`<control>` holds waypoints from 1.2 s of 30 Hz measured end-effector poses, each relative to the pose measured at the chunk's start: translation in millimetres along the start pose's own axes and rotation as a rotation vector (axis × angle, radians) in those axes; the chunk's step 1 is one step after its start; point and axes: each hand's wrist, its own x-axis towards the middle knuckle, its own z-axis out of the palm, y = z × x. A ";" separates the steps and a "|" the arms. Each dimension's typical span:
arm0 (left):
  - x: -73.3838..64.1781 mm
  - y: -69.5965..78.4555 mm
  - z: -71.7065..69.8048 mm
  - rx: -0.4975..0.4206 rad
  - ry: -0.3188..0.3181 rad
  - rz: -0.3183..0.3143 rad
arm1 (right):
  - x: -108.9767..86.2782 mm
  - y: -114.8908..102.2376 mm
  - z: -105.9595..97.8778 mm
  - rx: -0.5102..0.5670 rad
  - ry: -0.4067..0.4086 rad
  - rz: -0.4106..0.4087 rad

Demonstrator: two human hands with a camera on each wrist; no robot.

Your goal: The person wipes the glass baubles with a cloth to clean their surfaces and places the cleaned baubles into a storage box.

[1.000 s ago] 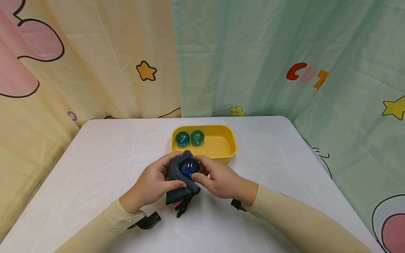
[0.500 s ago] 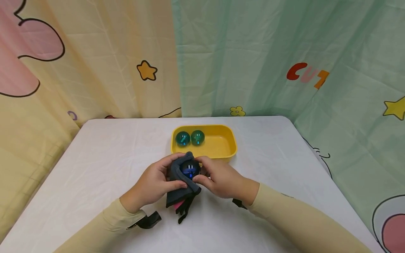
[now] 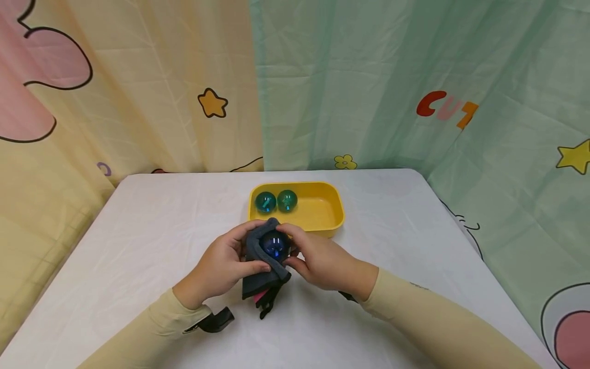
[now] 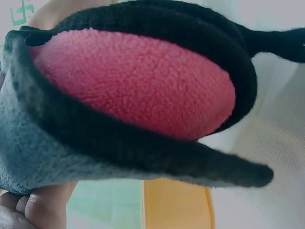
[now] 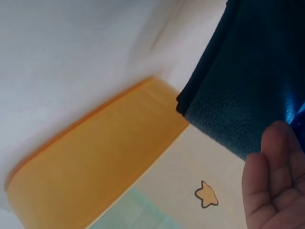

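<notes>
A dark blue, shiny see-through ball [image 3: 275,247] sits in the folds of a dark grey cloth [image 3: 259,283] near the middle of the table. My left hand [image 3: 221,264] grips the cloth from the left, its thumb pressing on the front fold. From the right, my right hand [image 3: 322,259] holds the ball between thumb and fingers. In the left wrist view a fuzzy pink face [image 4: 138,81] shows between the cloth's black edges. Blue of the ball shows at the right edge of the right wrist view, beside the right fingertips [image 5: 276,138].
Just behind the hands stands a yellow tray [image 3: 322,205]. At its left end lie a teal ball [image 3: 266,202] and a green ball [image 3: 287,201], side by side. A white cover [image 3: 152,230] lies over the table, with printed curtains [image 3: 369,92] behind it.
My right thumb and index finger have shifted slightly over the ball. The cloth's hanging end has swung a little. The left hand keeps its hold, and the tray has not moved.
</notes>
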 end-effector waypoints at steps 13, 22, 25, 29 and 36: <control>-0.9 0.7 4.0 -0.001 -0.043 -0.012 | -0.4 6.9 3.3 0.252 -0.011 0.101; -0.6 -2.3 0.9 0.027 -0.012 0.003 | -0.4 2.3 0.4 0.127 0.017 0.023; -0.3 -2.2 0.4 0.025 -0.015 0.002 | -0.1 -0.4 -2.3 0.023 0.023 0.009; -0.1 -1.2 1.2 0.012 -0.027 0.004 | -0.8 0.8 -2.5 -0.023 0.037 -0.010; 0.4 0.3 3.4 0.016 -0.045 -0.002 | -1.9 4.4 3.1 0.212 0.010 0.104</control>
